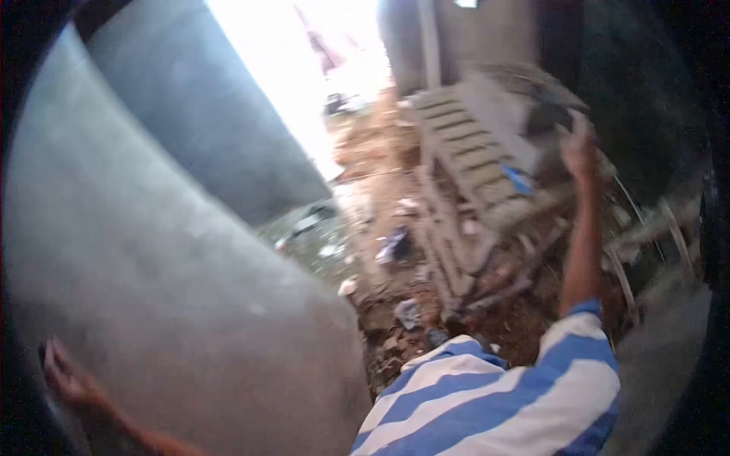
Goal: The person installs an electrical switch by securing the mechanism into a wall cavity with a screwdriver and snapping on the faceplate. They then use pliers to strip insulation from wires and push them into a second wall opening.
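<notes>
Hovering near a dark object (549, 120) beside the slatted frame (464, 140), the right hand (579, 152) has a blurred grip, open or closed I cannot tell; a blue scrap (517, 179) lies on the slats. The left hand's (72, 382) grip, by the gray wall (190, 304), is equally unclear.

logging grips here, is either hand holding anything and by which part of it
Can't tell: the right hand is blurred beside a dark shape, the left hand blurred too.
</notes>
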A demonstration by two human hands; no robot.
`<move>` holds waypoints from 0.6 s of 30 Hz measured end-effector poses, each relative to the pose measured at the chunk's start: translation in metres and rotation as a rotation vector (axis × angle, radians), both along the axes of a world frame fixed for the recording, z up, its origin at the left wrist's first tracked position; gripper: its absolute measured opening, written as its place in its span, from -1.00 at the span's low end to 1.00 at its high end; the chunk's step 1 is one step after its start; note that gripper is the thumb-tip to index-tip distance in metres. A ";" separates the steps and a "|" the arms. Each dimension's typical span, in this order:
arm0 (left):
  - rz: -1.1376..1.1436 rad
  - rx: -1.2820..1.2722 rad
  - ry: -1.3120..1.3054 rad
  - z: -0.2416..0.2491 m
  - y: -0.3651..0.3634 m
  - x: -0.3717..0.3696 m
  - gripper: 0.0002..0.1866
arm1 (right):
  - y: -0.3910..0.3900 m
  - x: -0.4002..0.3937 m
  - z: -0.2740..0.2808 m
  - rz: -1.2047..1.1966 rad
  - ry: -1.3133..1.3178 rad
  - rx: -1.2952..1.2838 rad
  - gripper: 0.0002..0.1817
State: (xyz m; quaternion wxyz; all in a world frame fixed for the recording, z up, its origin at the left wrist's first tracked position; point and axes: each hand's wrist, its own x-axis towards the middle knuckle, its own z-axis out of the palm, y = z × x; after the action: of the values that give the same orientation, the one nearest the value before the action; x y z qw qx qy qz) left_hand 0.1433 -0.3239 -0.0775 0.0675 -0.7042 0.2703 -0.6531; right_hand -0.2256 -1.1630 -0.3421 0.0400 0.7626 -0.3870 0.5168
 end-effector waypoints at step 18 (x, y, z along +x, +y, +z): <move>-0.043 -0.080 -0.017 0.009 0.018 0.013 -0.71 | 0.034 0.066 0.112 -0.230 0.577 0.208 -0.48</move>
State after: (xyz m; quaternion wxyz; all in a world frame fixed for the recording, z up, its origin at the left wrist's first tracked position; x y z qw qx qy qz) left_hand 0.1564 -0.3058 -0.0681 0.0273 -0.6947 0.2584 -0.6707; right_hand -0.1592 -1.1288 -0.2305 0.1278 0.8289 -0.4941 0.2292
